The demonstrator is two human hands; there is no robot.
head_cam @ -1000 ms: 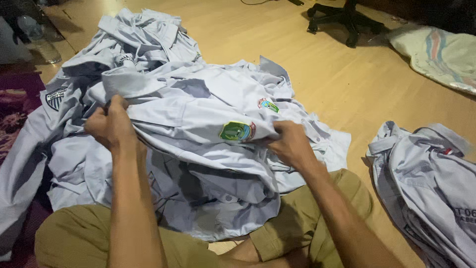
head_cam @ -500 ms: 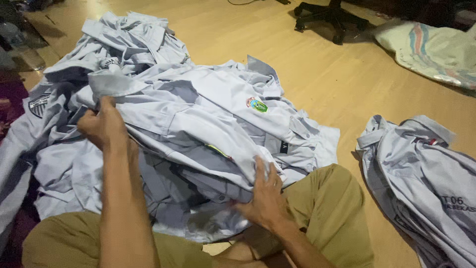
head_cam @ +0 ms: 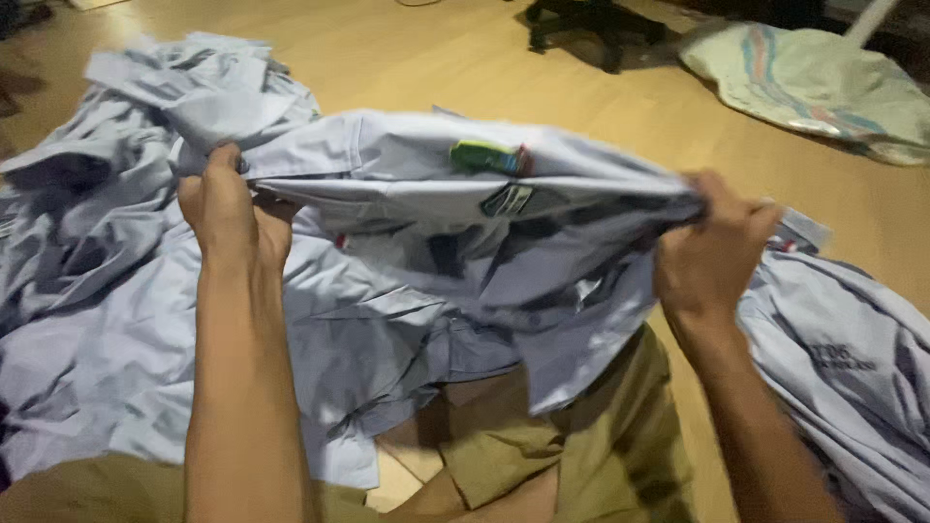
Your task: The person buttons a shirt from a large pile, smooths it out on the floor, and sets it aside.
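Note:
I hold a light blue shirt (head_cam: 465, 194) stretched in the air between both hands; it carries a green sewn badge near its top edge and a dark crest badge below that. My left hand (head_cam: 228, 208) grips its left end, and my right hand (head_cam: 712, 252) grips its right end. Below it lies a heap of similar light blue shirts (head_cam: 107, 291) on the wooden floor. My legs in khaki trousers (head_cam: 572, 446) are folded under the hanging cloth.
Another light blue shirt (head_cam: 852, 358) lies on the floor at my right. A pale patterned cloth bundle (head_cam: 814, 87) rests at the far right. The dark base of a wheeled chair (head_cam: 591, 24) stands at the top.
My right hand left the lower edge of the shirt and took hold of its right end. Both hands lifted the shirt off the heap and pulled it taut.

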